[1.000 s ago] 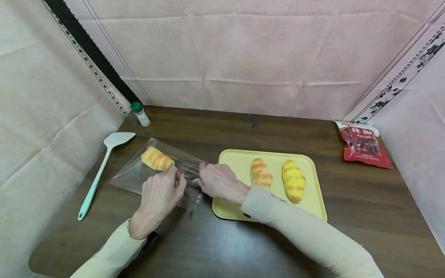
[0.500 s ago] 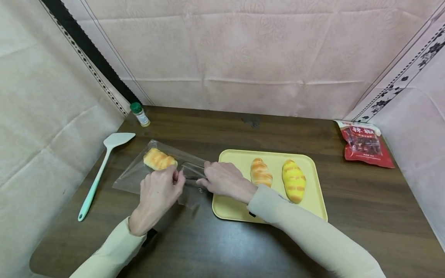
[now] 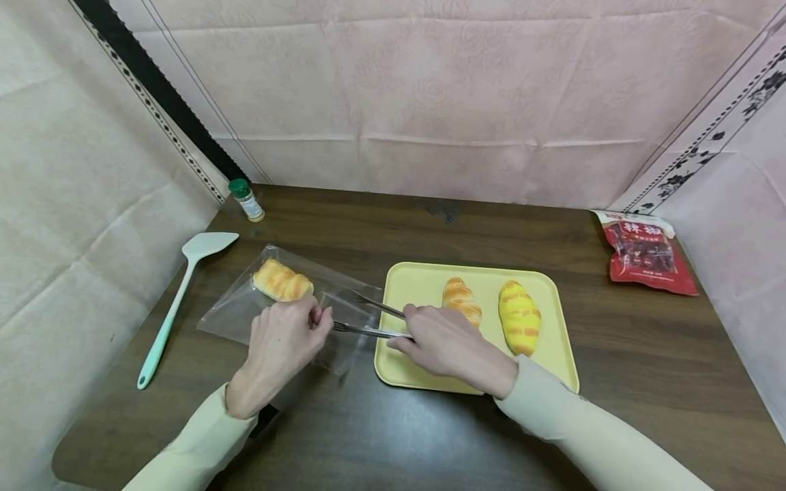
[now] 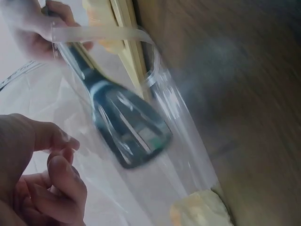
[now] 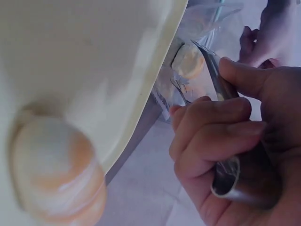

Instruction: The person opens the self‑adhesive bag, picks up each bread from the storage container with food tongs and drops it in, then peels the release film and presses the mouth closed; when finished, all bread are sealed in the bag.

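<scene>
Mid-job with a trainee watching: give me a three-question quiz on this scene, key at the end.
1. How many bread rolls lie on the yellow tray?
2. True or false: the right hand holds the metal tongs.
3. Which is closest to the green-capped bottle?
A) the red packet
B) the mint spatula
C) the yellow tray

Key: 1. Two. 2. True. 3. B.
</scene>
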Demonstrator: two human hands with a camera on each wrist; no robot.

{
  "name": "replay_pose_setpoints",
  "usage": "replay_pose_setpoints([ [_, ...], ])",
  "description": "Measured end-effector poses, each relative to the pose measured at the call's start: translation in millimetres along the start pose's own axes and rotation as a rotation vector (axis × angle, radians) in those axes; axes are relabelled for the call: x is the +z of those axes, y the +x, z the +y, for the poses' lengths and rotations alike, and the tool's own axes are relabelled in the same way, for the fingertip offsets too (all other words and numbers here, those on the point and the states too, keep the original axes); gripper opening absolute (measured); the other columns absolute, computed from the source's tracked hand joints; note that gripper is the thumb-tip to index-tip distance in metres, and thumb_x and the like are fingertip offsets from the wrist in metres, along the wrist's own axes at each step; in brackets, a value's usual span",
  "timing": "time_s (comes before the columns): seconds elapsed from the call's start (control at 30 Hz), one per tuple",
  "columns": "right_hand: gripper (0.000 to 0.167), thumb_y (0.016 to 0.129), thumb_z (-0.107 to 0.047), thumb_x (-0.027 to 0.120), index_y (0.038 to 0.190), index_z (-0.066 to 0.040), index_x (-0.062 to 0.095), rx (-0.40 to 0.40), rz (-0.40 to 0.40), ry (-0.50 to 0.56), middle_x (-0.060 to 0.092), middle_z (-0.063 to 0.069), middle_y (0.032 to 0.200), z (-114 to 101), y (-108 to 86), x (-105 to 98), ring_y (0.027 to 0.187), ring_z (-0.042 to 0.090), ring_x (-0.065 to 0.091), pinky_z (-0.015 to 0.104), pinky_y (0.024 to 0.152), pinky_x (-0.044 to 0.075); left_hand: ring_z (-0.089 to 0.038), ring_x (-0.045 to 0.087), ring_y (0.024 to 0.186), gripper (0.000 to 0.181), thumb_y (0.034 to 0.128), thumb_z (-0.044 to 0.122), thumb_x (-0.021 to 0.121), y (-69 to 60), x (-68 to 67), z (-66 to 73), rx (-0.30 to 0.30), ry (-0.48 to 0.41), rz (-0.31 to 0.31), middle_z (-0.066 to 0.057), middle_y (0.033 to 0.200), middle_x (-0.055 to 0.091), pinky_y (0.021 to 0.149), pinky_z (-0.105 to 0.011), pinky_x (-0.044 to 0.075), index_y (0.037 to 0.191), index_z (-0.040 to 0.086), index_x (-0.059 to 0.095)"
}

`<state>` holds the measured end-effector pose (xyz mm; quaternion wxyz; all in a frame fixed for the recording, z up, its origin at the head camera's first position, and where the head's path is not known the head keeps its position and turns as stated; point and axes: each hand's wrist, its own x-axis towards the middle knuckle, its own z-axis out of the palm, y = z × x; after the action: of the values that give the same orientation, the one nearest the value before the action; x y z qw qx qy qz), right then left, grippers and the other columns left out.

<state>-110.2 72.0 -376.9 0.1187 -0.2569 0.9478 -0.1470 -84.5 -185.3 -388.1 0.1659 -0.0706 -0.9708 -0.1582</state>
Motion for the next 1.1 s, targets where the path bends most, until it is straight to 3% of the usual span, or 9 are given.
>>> replay_pose_setpoints([
  [0.2,0.038,0.102,-0.048,0.074,0.096,-0.013,0.061,0.027,0.056,-0.002,0.053,-0.004,0.072,13.2,-34.9,1.0,0.062,0.015,0.051,0.035,0.057,0.044,-0.017,0.045,0.049,0.037,0.0947,0.018,0.076,0.6,1.1,0.5,-0.003,0.000,-0.058,0.002,0.055,0.048,0.045,-0.032,0.033,0.065,0.016,0.053],
  [0.53,0.038,0.099,-0.051,0.077,0.113,-0.017,0.067,0.215,0.148,0.039,0.062,-0.007,0.081,27.9,-102.7,10.0,0.067,0.011,0.056,0.036,0.061,0.045,-0.014,0.043,0.048,0.038,0.0968,0.019,0.075,1.7,2.0,-0.1,-0.003,-0.034,-0.133,0.003,0.054,0.048,0.045,-0.030,0.033,0.064,0.015,0.056],
  [0.67,0.038,0.099,-0.053,0.076,0.113,-0.018,0.067,0.334,0.158,0.089,0.056,-0.007,0.075,35.0,-126.7,17.8,0.067,0.012,0.052,0.036,0.061,0.042,-0.014,0.043,0.048,0.037,0.0969,0.018,0.075,3.2,2.8,1.0,-0.009,-0.051,-0.134,0.002,0.053,0.049,0.045,-0.029,0.032,0.064,0.014,0.058],
  [0.93,0.048,0.100,-0.063,0.069,0.113,-0.017,0.061,0.561,0.157,0.133,0.051,-0.002,0.077,46.9,-167.5,37.1,0.070,0.018,0.055,0.041,0.062,0.044,-0.015,0.043,0.048,0.036,0.0962,0.018,0.076,7.0,7.3,-0.7,-0.005,-0.052,-0.128,0.002,0.054,0.049,0.045,-0.029,0.033,0.065,0.014,0.059],
  [1.1,0.057,0.099,-0.059,0.073,0.125,-0.011,0.060,0.617,0.169,0.158,0.052,0.001,0.077,53.1,-178.4,50.9,0.066,0.021,0.058,0.043,0.057,0.043,-0.016,0.046,0.049,0.035,0.0963,0.019,0.075,10.5,9.9,-4.4,-0.009,-0.045,-0.119,0.002,0.055,0.052,0.045,-0.031,0.035,0.066,0.015,0.060],
])
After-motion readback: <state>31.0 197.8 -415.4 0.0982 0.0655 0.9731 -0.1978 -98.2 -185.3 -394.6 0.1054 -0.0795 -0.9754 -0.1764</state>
